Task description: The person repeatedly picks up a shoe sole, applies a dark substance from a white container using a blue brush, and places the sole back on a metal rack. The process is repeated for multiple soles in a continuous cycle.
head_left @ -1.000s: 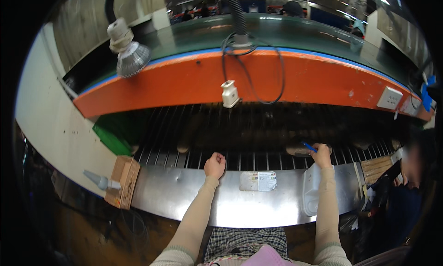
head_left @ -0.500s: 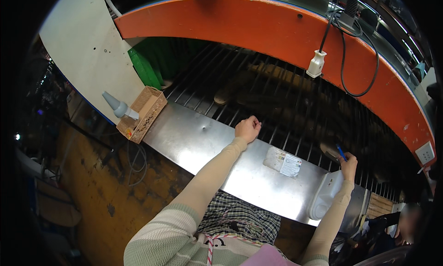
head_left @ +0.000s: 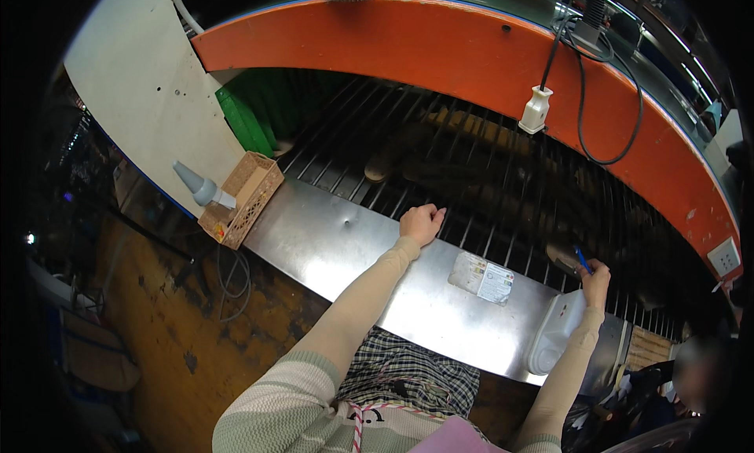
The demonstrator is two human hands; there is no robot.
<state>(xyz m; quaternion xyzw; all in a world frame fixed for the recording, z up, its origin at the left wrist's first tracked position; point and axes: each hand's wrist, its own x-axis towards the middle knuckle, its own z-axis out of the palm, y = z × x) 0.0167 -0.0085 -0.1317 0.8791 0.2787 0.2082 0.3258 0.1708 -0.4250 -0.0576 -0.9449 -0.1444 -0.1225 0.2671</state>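
My left hand (head_left: pixel 422 224) rests at the far edge of a shiny metal ledge (head_left: pixel 338 225), its fingers curled. What they hold, if anything, is hidden. In my right hand (head_left: pixel 596 285) is a slim blue pen (head_left: pixel 581 258), gripped upright beside a white plastic box (head_left: pixel 554 334) on the ledge's right part. Just left of the pen, a brown sole-shaped piece (head_left: pixel 562 257) shows dimly among dark metal bars (head_left: pixel 491 241). Another rounded, sole-like piece (head_left: pixel 378 169) appears farther left among the bars.
A woven basket (head_left: pixel 247 202) with a grey cone-topped bottle (head_left: pixel 203 189) stands at the ledge's left end. An orange curved panel (head_left: pixel 393 33) spans the far side. A white plug connector (head_left: pixel 536 110) hangs there on a black cable. Another person (head_left: pixel 695 378) is at the lower right.
Both hands stay almost where they were; the blue pen remains in my right hand. The whole view has shifted very slightly.
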